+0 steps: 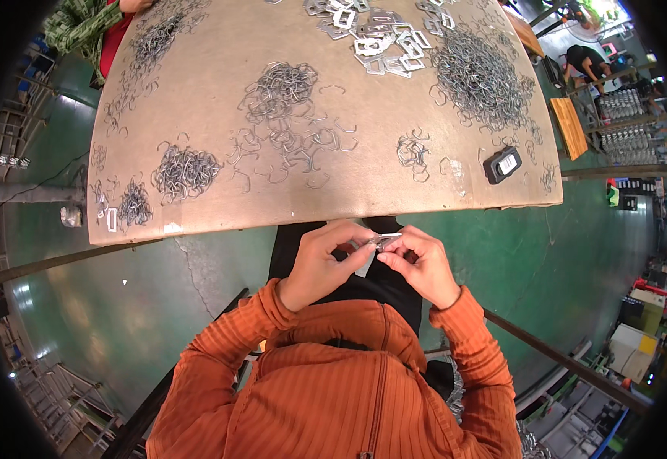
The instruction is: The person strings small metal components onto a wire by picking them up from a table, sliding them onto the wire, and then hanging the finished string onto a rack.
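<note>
Just off the table's near edge, above my lap, my left hand [319,260] and my right hand [423,262] are close together. Between their fingertips is a small flat metal frame [386,238], held nearly edge-on to me. Both hands pinch it, the left from one side and the right from the other. Whether a wire ring is also between the fingers is too small to tell. Similar silvery frames with rectangular openings lie in a heap [383,42] at the far middle of the table.
On the brown-covered table [333,191] lie several piles of bent wire rings, including a large pile [480,80] at right, a middle pile [281,88] and a near-left pile [186,172]. A black box [501,164] sits near the right edge. Another person's sleeve [81,30] shows at far left.
</note>
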Tool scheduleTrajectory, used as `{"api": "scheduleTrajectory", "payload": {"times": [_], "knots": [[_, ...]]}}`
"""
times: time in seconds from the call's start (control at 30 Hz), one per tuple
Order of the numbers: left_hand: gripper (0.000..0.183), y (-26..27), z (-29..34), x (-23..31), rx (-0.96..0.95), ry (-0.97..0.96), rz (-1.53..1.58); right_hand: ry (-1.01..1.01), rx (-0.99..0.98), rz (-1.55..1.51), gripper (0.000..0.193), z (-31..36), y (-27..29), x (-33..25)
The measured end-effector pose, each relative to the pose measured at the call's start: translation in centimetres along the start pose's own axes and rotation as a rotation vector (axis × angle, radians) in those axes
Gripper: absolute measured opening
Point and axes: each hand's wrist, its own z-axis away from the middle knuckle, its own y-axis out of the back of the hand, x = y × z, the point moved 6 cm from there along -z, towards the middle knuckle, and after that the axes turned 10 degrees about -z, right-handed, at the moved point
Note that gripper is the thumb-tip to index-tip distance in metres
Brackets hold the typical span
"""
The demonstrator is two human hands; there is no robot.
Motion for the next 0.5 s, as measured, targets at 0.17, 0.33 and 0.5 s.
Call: {"api": "scheduleTrajectory", "payload": {"times": [0.17, 0.33, 0.5], "knots": [[0.014, 0.0, 0.5, -0.2, 0.002, -0.021, 0.008, -0.119, -0.114, -0.04, 0.019, -3.0, 3.0, 0.0], [0.015, -0.1, 0.9, 0.1, 0.02, -0.047, 0.013, 0.169, -0.083, 0.173, 0.014, -12.3, 1.7, -0.6], [0.016, -0.5, 1.4, -0.4, 0.02, -0.053, 0.006, 0.328, -0.255, 0.407, 0.013, -17.8, -3.8, -1.6]]}}
